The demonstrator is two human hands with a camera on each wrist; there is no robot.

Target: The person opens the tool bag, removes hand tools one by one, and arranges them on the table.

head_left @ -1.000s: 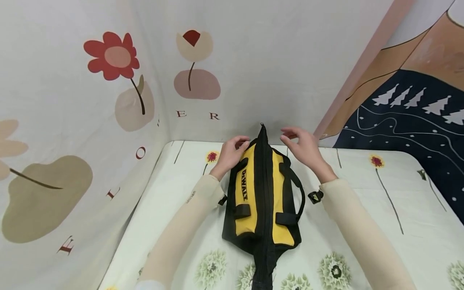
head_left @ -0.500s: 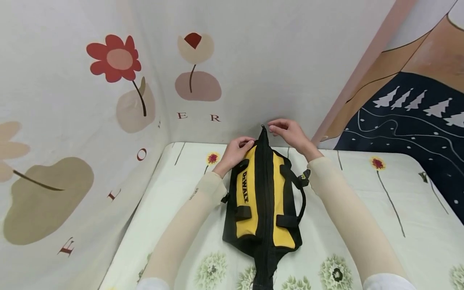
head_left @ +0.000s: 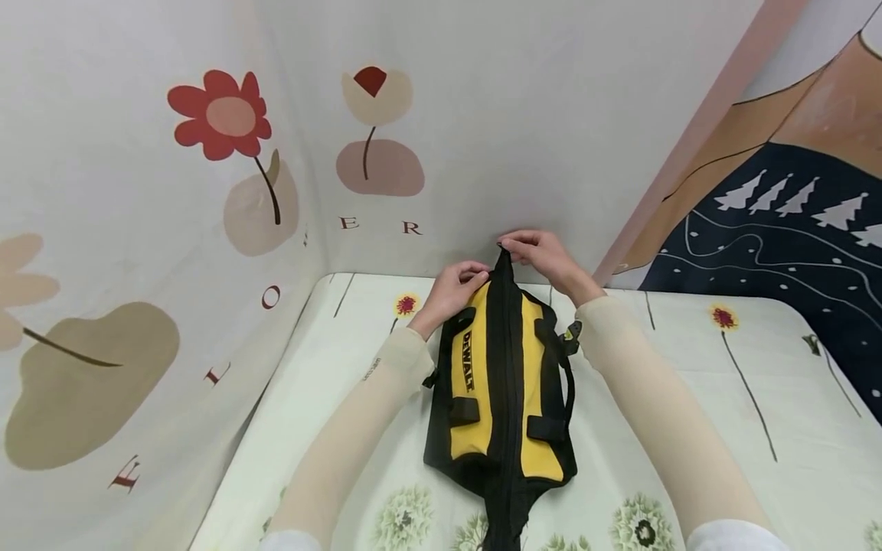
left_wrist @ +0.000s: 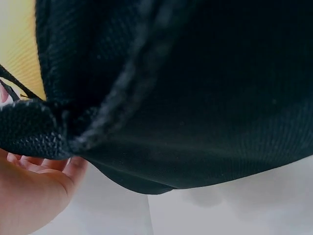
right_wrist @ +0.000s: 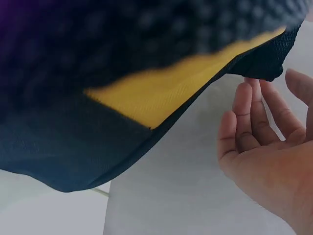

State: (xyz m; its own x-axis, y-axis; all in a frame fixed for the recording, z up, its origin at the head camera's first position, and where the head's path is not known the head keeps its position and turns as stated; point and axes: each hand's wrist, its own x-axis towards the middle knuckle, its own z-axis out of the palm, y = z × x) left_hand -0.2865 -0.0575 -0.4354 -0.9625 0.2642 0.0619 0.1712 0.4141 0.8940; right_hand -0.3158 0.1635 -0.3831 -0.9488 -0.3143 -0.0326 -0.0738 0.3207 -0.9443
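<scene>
The bag [head_left: 511,371] lies on the flowered cloth [head_left: 820,459]. At the bag's far end, the left hand [head_left: 452,291], fingers half-curled, grips its edge; the right hand [head_left: 547,255], fingers loosely bent, meets its tip, any pinch unclear.

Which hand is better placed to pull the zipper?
Probably the right hand: its fingers are at the zipper's far tip, while the left hand is at the side of the DeWalt bag.

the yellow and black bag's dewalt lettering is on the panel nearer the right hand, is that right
No: the head view shows the lettering on the yellow panel nearer the left hand; the bag is indeed yellow and black.
</scene>
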